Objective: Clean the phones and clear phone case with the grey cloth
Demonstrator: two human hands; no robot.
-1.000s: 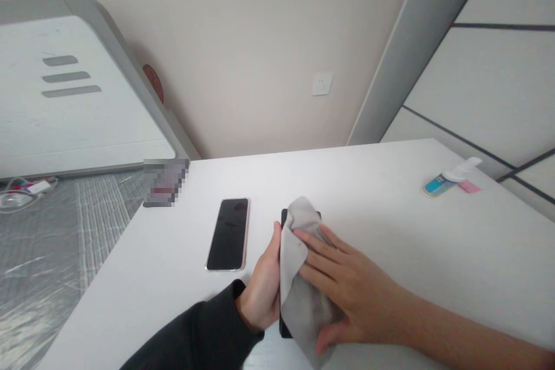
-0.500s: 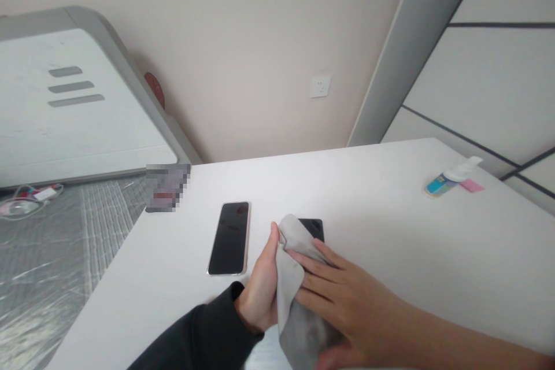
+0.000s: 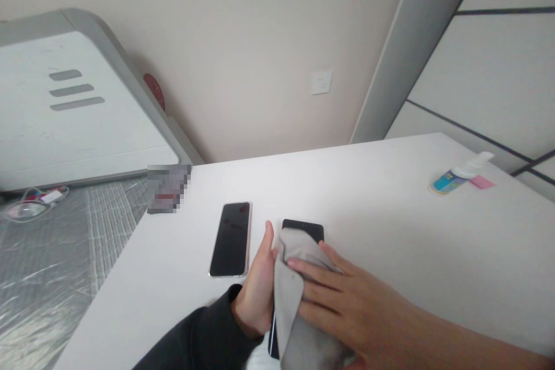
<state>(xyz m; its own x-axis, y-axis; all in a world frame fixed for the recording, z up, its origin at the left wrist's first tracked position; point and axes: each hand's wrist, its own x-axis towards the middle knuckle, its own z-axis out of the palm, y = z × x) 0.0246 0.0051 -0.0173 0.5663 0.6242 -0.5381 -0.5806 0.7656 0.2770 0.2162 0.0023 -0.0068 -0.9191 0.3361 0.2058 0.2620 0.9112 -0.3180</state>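
A black phone [image 3: 303, 229] lies on the white table [image 3: 390, 231], mostly covered by a grey cloth [image 3: 289, 312]. My left hand [image 3: 256, 292], in a dark sleeve, grips the phone's left edge. My right hand [image 3: 342, 300] lies flat on the cloth with fingers stretched out, pressing it onto the screen. Only the phone's far end and a bit of its near edge show.
A second phone [image 3: 231, 239] with a gold rim lies face up just left of my hands. A small spray bottle [image 3: 457, 176] and a pink slip [image 3: 481, 182] sit at the far right. A blurred object [image 3: 168, 187] rests at the table's left corner. Plastic-covered floor lies beyond the left edge.
My right hand has dragged the cloth toward me along the phone, uncovering the phone's far end. The left hand keeps its hold on the edge.
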